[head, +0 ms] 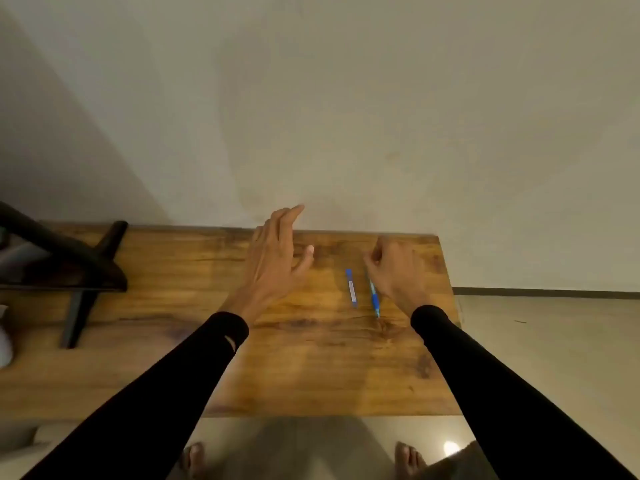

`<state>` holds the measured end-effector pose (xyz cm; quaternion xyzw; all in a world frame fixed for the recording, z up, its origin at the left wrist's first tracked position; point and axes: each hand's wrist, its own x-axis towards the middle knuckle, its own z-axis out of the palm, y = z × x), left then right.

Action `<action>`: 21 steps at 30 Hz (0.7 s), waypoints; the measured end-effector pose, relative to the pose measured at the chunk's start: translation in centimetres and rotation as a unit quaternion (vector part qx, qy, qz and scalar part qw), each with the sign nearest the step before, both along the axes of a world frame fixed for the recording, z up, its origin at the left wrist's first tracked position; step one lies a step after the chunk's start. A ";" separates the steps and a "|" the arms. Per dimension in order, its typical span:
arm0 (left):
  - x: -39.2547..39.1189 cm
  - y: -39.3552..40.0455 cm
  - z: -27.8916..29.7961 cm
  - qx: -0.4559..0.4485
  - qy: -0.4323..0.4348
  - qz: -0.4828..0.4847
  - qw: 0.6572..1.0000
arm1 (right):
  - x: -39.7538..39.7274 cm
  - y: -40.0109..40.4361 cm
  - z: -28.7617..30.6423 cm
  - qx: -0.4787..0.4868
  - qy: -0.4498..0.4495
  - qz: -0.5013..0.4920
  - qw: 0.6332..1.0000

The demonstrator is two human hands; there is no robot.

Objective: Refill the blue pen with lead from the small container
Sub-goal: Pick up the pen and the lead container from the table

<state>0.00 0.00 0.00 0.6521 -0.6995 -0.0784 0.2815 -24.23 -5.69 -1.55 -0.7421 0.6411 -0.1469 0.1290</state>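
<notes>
The blue pen [374,299] lies on the wooden table [311,368], its tip pointing toward me. Just left of it lies the small lead container [351,287], a slim blue case with a pale label, roughly parallel to the pen. My right hand [398,270] hovers over the pen's far end with its fingers curled, and the thumb side meets the pen there; whether it grips the pen is hidden. My left hand [275,261] is raised above the table, left of the container, fingers spread and holding nothing.
A black stand with angled legs [86,271] occupies the table's left part. A pale wall [346,116] rises right behind the table. The table's right edge [450,306] drops to the floor. My bare feet [408,459] show below the near edge.
</notes>
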 end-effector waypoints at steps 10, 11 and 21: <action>-1.7 4.3 -2.0 0.052 0.123 -0.010 0.991 | -0.4 -0.7 -1.5 0.136 -0.063 -0.036 0.988; -2.0 4.7 -2.2 0.064 0.143 -0.016 0.987 | -0.5 -0.5 -1.4 0.129 -0.069 -0.039 0.988; -5.0 3.6 -2.6 0.175 0.349 -0.048 0.919 | 1.6 3.4 2.0 0.086 -0.319 -0.050 0.942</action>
